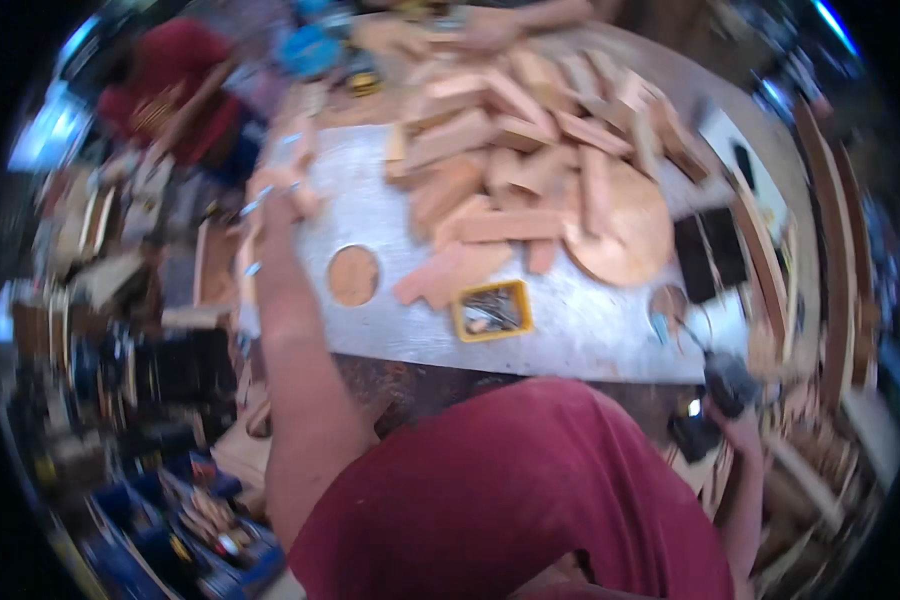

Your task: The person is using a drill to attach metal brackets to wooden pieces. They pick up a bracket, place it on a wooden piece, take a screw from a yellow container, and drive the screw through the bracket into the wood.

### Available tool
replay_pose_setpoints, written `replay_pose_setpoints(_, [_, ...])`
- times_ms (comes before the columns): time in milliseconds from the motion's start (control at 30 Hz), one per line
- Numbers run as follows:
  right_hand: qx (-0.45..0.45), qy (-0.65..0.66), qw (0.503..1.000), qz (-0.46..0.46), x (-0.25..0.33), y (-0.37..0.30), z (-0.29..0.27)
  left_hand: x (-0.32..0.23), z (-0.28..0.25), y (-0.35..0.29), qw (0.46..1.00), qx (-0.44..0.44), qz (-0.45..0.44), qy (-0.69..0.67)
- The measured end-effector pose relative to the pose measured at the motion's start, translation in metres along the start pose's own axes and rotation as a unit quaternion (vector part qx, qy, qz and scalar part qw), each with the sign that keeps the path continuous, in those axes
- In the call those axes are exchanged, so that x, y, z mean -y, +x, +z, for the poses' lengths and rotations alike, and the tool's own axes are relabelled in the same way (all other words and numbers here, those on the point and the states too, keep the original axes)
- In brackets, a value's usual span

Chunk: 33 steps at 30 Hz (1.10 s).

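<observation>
My right hand (738, 428) is wrapped round the grip of a dark cordless drill (730, 384) at the table's right front corner, its thin bit pointing up and left over the table. My left arm stretches far forward along the table's left edge. At its end my left hand (278, 196) is at some pale wooden pieces (300, 150) with small light-blue bits on them. Motion blur smears its fingers, so I cannot tell whether it grips any of them. A yellow tray (458, 318) of screws stands near the front edge.
Wooden blocks (510, 225) lie heaped on the metal-topped table (370, 330), beside a round wooden disc (630, 235). Black rectangular pieces (710, 255) lie at right. A person in red (175, 85) is at far left; another person's arm (540, 15) reaches in at the back. Blue crates (130, 545) stand lower left.
</observation>
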State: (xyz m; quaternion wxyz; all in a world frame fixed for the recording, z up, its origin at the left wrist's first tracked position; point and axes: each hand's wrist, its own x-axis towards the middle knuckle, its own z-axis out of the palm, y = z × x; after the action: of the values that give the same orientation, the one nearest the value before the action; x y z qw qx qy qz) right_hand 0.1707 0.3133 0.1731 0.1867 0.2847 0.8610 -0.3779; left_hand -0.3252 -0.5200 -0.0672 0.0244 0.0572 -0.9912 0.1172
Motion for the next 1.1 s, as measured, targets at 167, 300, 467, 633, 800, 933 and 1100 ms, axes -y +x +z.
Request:
replay_pose_setpoints(167, [-0.107, -0.002, 0.979, -0.175, 0.017, -0.013, -0.005, 0.001, -0.067, -0.007, 0.988, -0.153, -0.001, 0.001])
replay_pose_setpoints(300, [-0.150, -0.021, 0.969, -0.197, -0.004, -0.010, -0.031, -0.082, -0.176, -0.046, 0.864, -0.093, -0.049, -0.493])
replay_pose_setpoints(467, [-0.202, 0.123, 0.965, -0.111, -0.067, 0.022, -0.064, -0.235, -0.262, -0.164, 0.834, -0.011, 0.114, -0.540])
replay_pose_setpoints(633, [-0.274, 0.119, 0.941, -0.158, -0.120, 0.091, -0.090, -0.412, -0.291, -0.301, 0.792, 0.114, 0.235, -0.553])
replay_pose_setpoints(800, [-0.368, 0.035, 0.874, -0.314, -0.144, 0.146, -0.082, -0.524, -0.307, -0.374, 0.782, 0.146, 0.301, -0.526])
replay_pose_setpoints(933, [-0.283, 0.066, 0.905, -0.312, -0.157, 0.170, -0.081, -0.534, -0.306, -0.385, 0.822, 0.099, 0.271, -0.491])
replay_pose_setpoints(1100, [-0.235, 0.068, 0.924, -0.293, -0.167, 0.171, -0.084, -0.497, -0.289, -0.374, 0.891, -0.065, 0.231, -0.385])
